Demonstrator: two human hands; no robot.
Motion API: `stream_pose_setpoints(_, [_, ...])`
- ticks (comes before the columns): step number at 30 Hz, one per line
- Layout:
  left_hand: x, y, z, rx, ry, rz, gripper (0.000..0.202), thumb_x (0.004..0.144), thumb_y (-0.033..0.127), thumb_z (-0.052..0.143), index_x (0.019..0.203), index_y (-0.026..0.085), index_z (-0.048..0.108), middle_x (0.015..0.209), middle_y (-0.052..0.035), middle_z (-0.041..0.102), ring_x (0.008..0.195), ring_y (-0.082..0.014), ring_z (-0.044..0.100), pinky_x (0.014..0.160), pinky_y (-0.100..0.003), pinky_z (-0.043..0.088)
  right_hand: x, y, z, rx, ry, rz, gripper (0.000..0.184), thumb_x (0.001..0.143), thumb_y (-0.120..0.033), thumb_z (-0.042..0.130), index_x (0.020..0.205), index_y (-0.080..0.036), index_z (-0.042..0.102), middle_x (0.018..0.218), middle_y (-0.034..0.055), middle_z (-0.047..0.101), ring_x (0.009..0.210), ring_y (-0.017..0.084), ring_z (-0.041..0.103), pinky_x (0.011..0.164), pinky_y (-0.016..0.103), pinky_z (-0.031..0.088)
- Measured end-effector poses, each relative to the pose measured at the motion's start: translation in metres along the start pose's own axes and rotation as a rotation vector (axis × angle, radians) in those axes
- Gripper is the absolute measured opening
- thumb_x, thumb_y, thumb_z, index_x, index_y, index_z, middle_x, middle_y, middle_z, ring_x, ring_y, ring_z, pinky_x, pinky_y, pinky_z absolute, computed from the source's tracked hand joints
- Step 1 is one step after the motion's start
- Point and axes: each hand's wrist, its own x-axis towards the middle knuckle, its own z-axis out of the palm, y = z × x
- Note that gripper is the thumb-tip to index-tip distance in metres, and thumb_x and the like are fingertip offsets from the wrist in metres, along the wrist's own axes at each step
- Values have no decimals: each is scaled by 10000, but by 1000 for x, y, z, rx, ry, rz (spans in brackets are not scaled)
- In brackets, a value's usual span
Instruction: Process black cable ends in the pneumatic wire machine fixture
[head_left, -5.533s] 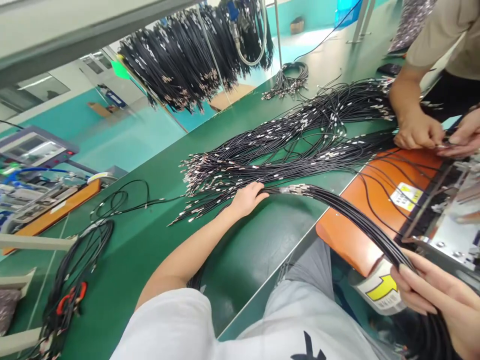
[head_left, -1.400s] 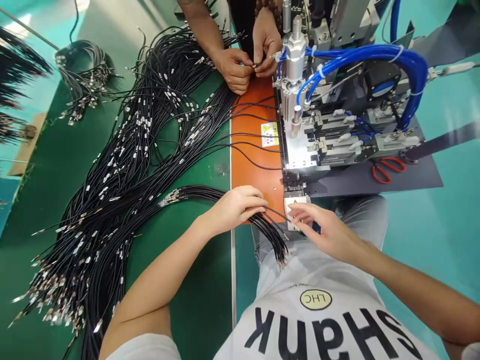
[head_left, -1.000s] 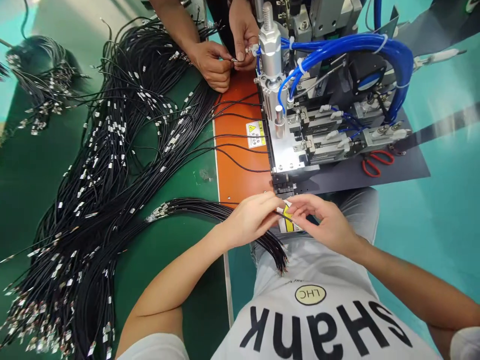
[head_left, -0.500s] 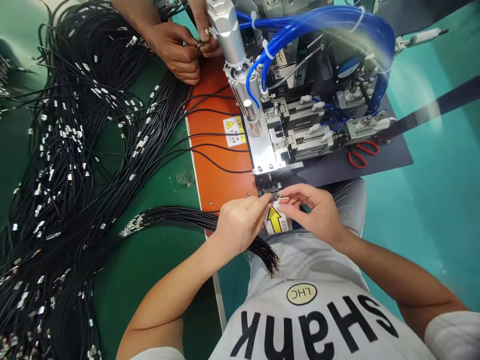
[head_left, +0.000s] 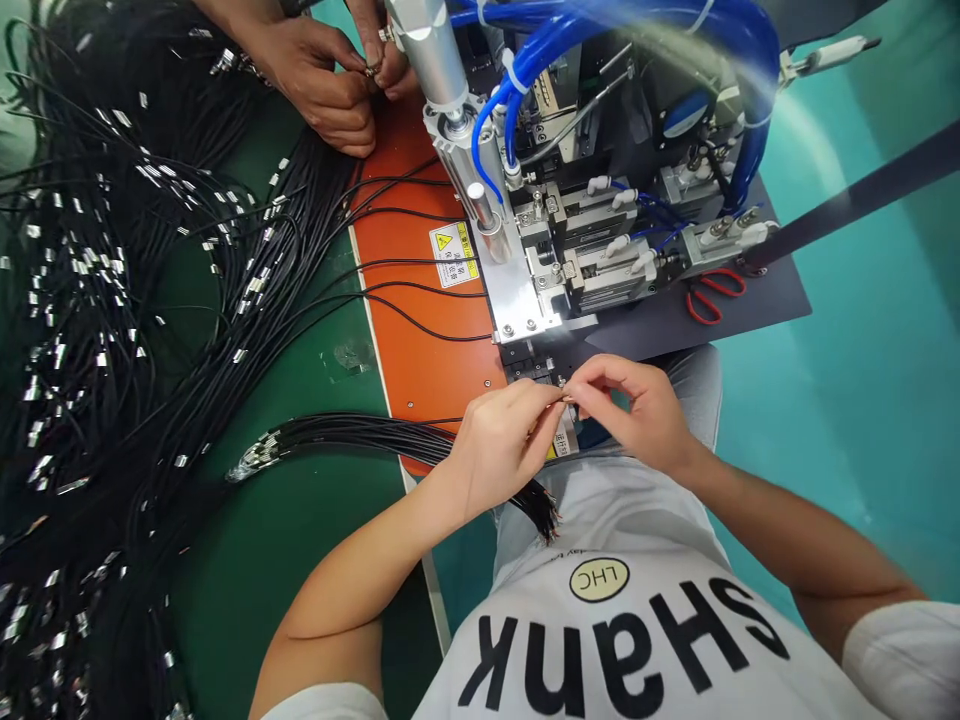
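Observation:
My left hand (head_left: 499, 440) is closed in a pinch on a thin black cable near its stripped end. Thumb and forefinger of my right hand (head_left: 637, 410) pinch the fine wire tip of the same cable, right against my left fingertips. The tip itself is tiny and mostly covered by the fingers. Just beyond both hands sits a small black metal fixture (head_left: 521, 357) at the front of the machine. A bundle of black cables (head_left: 360, 430) passes beneath my left hand and wrist, its bare copper ends (head_left: 551, 525) lying by my lap.
A pneumatic machine (head_left: 517, 290) with blue hoses (head_left: 577, 45) stands on an orange base plate (head_left: 405, 375). Red-handled scissors (head_left: 712, 295) lie on its right. Heaped black cables (head_left: 97, 260) cover the green table (head_left: 300, 560). A co-worker's hands (head_left: 326, 90) handle a small part at the back.
Both hands have shifted slightly right, and my fingertips have come together at the cable end. My right thumb and forefinger have closed into a pinch. The whole view has shifted a little.

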Motion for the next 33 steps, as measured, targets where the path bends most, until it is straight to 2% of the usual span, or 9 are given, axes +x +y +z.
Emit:
stream_pose_setpoints(4, [2,4,1,-147,32,-132,99,943,219,589,998,187,665,820,-13,686,678,-102,590,622,-228,473,-5,7,-6,114,38,76,168,956,-339,591,985,-213,698,848,20,702,684,137,627,689,307,539])
stream_pose_setpoints(9, [3,6,3,-159,103,-220,79,921,236,627,942,188,687,801,3,708,650,-90,602,620,-215,486,-14,9,0,-104,136,-90,174,930,-271,620,1066,-258,729,933,42,702,723,158,634,651,319,535])
stream_pose_setpoints(13, [3,7,5,-157,85,-279,95,925,253,618,908,187,684,728,17,681,582,-80,561,572,-210,463,-17,10,2,-163,151,-193,246,934,-203,602,1135,-284,719,987,47,713,782,167,650,664,322,551])
stream_pose_setpoints(18, [1,4,6,-123,74,-256,125,941,268,596,955,190,693,793,-10,710,628,-102,600,590,-223,489,-19,16,1,-221,140,-246,307,939,-181,587,1197,-307,697,1049,48,718,898,191,678,768,349,589])
stream_pose_setpoints(22, [0,3,7,-125,73,-218,165,955,256,577,1043,194,702,921,-44,747,780,-142,688,678,-245,545,-20,18,0,-247,132,-261,323,944,-176,580,1220,-306,685,1073,49,719,932,192,685,822,356,595])
stream_pose_setpoints(25, [-1,3,6,-142,64,-215,169,960,241,571,1057,194,702,928,-44,749,815,-147,703,721,-251,557,-18,17,0,-250,130,-274,351,945,-166,579,1254,-306,667,1071,48,719,934,187,686,840,353,596])
stream_pose_setpoints(29, [-1,4,6,-153,61,-239,168,965,264,562,1030,191,698,875,-34,735,734,-130,678,646,-233,532,-20,20,2,-280,135,-284,372,953,-177,563,1286,-319,649,1066,42,726,944,192,692,848,357,596])
stream_pose_setpoints(33, [-2,3,9,-175,83,-297,152,962,291,566,971,188,676,734,7,676,558,-80,557,526,-200,446,-27,34,5,-480,90,-365,410,950,-187,558,1330,-323,632,1160,52,733,1000,221,699,868,387,568])
